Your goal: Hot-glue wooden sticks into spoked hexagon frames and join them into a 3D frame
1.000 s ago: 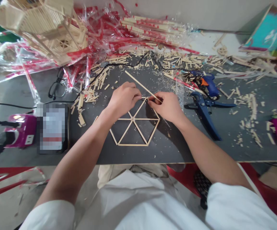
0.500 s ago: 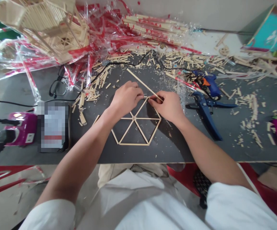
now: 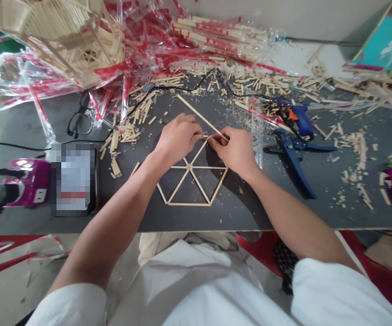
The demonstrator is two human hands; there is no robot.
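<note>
A hexagon frame of thin wooden sticks (image 3: 189, 204), with spokes meeting at a glued centre, lies flat on the dark tabletop. My left hand (image 3: 179, 138) is over its far left part, fingers closed at the top side stick; the hand hides part of that side. My right hand (image 3: 236, 147) is at the far right corner, thumb and fingers pinched together. A long wooden stick (image 3: 199, 115) slants up and left from this hand, held between its fingers above the frame. The right fingertips are partly hidden.
Blue cutters (image 3: 293, 163), a clear ruler (image 3: 257, 140) and a blue glue gun (image 3: 299, 118) lie to the right. A phone (image 3: 75, 181) and purple power socket (image 3: 29, 181) sit left, near eyeglasses (image 3: 80, 123). Stick offcuts (image 3: 260, 83) and plastic wrappers (image 3: 148, 40) cover the back.
My right hand and the long stick have shifted very slightly left. My left hand stays at the frame's top side; the view has moved a little.
</note>
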